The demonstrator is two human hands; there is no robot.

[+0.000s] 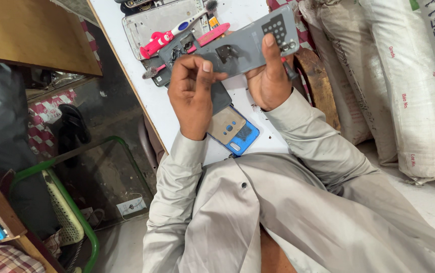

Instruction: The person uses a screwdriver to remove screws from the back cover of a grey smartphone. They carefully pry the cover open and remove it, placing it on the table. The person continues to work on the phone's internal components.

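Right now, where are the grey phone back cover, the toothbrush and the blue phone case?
grey phone back cover (245, 48): head view, middle panel.
toothbrush (169, 34): head view, pink handle.
blue phone case (244, 137): head view, lower corner.

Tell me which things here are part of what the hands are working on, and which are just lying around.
In hand:
grey phone back cover, held by left hand and right hand

Lying about:
blue phone back cover on the white table
tan panel
toothbrush
metal tray
white sacks
green chair
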